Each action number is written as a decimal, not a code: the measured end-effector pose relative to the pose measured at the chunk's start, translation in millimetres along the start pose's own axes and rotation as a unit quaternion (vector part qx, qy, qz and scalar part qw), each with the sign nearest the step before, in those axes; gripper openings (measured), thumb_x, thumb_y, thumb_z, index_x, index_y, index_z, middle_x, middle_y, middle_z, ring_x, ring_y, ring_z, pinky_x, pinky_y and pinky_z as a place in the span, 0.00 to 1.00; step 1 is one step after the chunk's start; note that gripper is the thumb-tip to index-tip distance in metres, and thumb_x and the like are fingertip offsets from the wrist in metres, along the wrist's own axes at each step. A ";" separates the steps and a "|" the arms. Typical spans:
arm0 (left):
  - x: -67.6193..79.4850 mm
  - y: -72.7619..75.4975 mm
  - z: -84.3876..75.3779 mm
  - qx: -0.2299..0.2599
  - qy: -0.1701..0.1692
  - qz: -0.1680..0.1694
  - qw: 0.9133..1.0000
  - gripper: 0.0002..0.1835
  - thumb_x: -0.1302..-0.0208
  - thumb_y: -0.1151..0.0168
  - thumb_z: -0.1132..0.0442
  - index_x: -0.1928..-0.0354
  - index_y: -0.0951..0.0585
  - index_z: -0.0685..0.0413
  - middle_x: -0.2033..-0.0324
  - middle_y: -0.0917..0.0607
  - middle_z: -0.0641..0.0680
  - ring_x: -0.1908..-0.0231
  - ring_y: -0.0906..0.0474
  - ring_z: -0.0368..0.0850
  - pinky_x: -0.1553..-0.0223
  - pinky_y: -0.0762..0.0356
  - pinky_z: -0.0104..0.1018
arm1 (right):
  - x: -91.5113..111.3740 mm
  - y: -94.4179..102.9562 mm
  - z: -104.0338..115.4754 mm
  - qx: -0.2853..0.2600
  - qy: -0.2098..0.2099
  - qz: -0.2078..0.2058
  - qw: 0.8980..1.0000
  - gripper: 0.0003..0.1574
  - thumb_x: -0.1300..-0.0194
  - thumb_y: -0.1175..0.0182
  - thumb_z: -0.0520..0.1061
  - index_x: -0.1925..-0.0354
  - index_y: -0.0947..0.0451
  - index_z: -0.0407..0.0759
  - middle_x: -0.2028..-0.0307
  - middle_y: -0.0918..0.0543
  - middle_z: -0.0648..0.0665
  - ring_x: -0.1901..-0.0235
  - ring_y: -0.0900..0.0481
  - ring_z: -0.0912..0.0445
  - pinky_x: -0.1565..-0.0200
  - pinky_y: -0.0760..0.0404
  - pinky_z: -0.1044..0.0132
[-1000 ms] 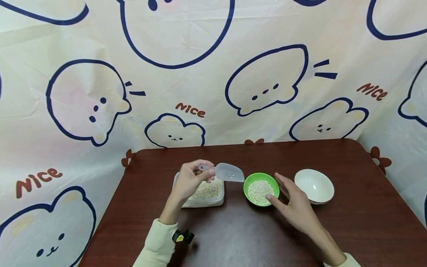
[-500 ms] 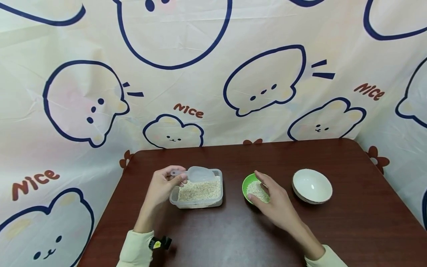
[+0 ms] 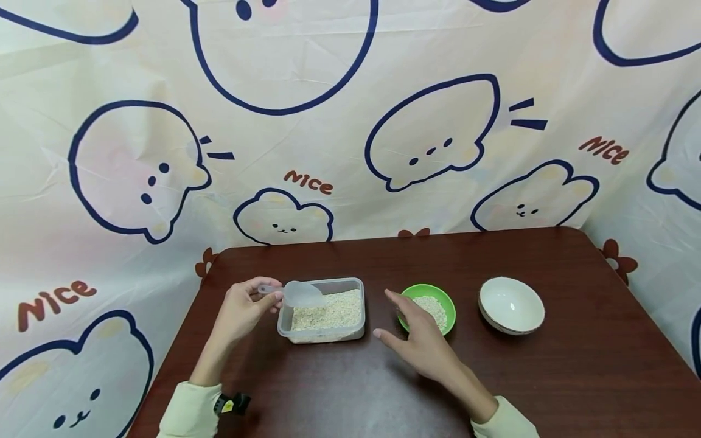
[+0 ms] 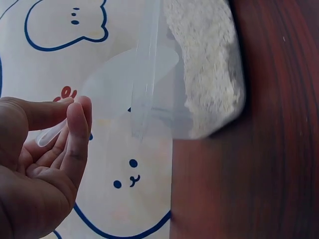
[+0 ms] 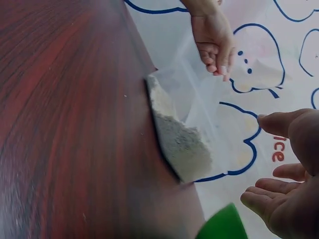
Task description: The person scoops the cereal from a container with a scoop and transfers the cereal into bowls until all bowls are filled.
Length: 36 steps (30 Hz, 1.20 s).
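My left hand (image 3: 243,311) pinches the short handle of a clear plastic scoop (image 3: 303,294), whose blade overlaps the left part of an open plastic container (image 3: 328,336) in the head view. Pale oat flakes (image 3: 336,309) fill much of that container, heaped against one side in the left wrist view. Between the container and a small green bowl (image 3: 450,310) hovers my right hand (image 3: 424,344), its fingers spread and holding nothing. It partly covers the green bowl, in which more flakes (image 3: 434,307) lie. The green rim (image 5: 223,226) shows at the bottom of the right wrist view.
A white bowl (image 3: 512,304) stands right of the green one on the dark wooden table (image 3: 356,389). Behind the table's far edge hangs a printed cloth (image 3: 350,146) with cartoon animals. A black strap (image 3: 231,404) sits at the left sleeve.
My left hand has carried the scoop leftward from beside the green bowl to over the container. The right hand has moved left off the green bowl's right side, across its front.
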<state>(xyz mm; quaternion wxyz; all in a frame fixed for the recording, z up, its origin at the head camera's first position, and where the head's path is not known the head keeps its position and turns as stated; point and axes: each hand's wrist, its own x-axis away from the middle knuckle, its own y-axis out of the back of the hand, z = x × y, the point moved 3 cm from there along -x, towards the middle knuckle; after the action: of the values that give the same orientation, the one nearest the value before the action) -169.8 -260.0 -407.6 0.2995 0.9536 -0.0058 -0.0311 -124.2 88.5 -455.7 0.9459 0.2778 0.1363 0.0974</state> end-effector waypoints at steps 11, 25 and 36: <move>-5.3 2.4 -2.6 -0.055 -0.022 0.013 0.998 0.08 0.28 0.31 0.69 0.50 0.13 0.63 0.64 0.08 0.61 0.67 0.10 0.52 0.68 0.13 0.28 | -9.0 -33.4 -5.4 -0.051 -0.009 0.042 0.998 0.52 0.33 0.23 0.48 0.20 0.36 0.35 0.24 0.27 0.35 0.27 0.24 0.41 0.32 0.18 0.52; -15.3 -15.3 9.4 -0.022 0.013 0.061 0.998 0.09 0.27 0.31 0.68 0.50 0.13 0.66 0.68 0.08 0.59 0.69 0.11 0.49 0.65 0.09 0.40 | -20.2 -57.2 -11.9 -0.100 -0.016 0.061 0.993 0.55 0.28 0.27 0.48 0.18 0.45 0.31 0.21 0.34 0.30 0.23 0.30 0.39 0.29 0.22 0.49; -13.1 -37.9 13.9 0.063 0.014 0.098 0.993 0.10 0.28 0.32 0.71 0.50 0.15 0.71 0.70 0.10 0.65 0.69 0.12 0.57 0.64 0.09 0.41 | -22.0 -65.2 -12.9 -0.140 -0.032 0.052 0.988 0.53 0.26 0.30 0.47 0.16 0.46 0.36 0.20 0.36 0.29 0.23 0.30 0.36 0.29 0.23 0.49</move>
<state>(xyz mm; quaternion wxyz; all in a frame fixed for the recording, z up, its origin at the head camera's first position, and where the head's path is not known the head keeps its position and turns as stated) -184.1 -236.4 -439.9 0.2402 0.9658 -0.0967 0.0118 -141.9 35.4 -497.7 0.9730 0.1523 0.0759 0.1560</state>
